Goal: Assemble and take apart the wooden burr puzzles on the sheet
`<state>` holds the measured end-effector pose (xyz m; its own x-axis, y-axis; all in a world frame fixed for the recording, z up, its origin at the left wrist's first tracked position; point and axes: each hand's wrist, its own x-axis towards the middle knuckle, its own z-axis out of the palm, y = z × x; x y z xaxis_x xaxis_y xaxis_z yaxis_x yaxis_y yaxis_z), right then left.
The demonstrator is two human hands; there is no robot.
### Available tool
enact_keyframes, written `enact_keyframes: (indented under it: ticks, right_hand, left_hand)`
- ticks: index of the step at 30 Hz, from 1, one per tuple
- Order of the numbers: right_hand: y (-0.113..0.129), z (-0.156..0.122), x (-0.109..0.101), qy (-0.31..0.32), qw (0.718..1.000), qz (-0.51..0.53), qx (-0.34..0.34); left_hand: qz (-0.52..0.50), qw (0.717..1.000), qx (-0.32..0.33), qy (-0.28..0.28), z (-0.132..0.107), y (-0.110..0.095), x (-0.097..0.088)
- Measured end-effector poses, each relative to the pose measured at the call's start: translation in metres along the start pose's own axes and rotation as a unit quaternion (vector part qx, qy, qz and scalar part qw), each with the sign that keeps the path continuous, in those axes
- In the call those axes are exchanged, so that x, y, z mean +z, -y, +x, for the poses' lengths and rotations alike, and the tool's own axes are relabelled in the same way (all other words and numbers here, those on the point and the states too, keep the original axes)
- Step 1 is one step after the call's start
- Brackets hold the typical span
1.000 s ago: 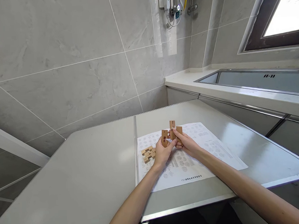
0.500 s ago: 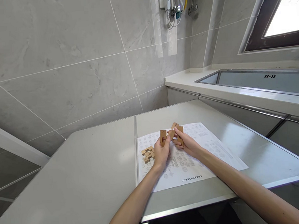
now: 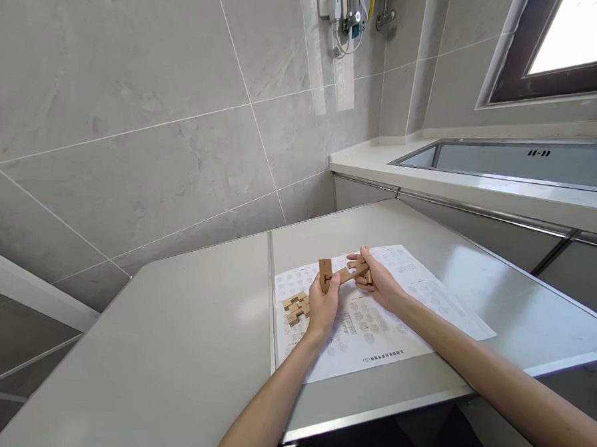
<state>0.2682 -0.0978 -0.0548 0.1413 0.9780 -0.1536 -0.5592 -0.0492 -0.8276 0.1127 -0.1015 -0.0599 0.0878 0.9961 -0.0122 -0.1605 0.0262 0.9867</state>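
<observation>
My left hand (image 3: pixel 324 301) is closed on notched wooden puzzle pieces; one piece (image 3: pixel 325 269) stands upright from its grip. A longer notched wooden bar (image 3: pixel 352 272) spans from the left fingers across to my right hand (image 3: pixel 382 283). The right fingers are closed on wooden puzzle pieces at that bar's far end, partly hidden behind the fingers. Both hands hover over a printed sheet (image 3: pixel 376 363) of small diagrams. Left of my left hand, several more notched wooden pieces (image 3: pixel 297 308) lie grouped on the sheet.
The sheet rests on a pale folding table (image 3: pixel 210 361) with a metal seam (image 3: pixel 272 298) running across it. A grey tiled wall (image 3: pixel 127 192) stands behind. At the right are a white counter (image 3: pixel 365 158) with a sink (image 3: pixel 500 156) and a window (image 3: pixel 568 29).
My right hand has turned and shifted slightly right, and the wooden pieces in it have rotated with it. My left hand has stayed nearly in place.
</observation>
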Motion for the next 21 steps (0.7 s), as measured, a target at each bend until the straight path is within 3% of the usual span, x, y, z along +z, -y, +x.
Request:
enact_keyframes:
  ticks: [10, 16, 21]
  right_hand:
    - [0.000, 0.002, -0.005, -0.025, 0.996, -0.085, -0.007]
    - [0.001, -0.004, 0.000, -0.052, 0.979, -0.192, -0.045]
    - [0.001, -0.004, -0.002, -0.051, 0.978, -0.197, -0.050]
  left_hand:
    - [0.058, 0.997, 0.054, 0.011, -0.001, 0.000, -0.001]
    - [0.132, 0.985, 0.114, 0.013, -0.007, -0.009, 0.000]
    - [0.140, 0.981, 0.130, 0.014, -0.009, -0.009, 0.002]
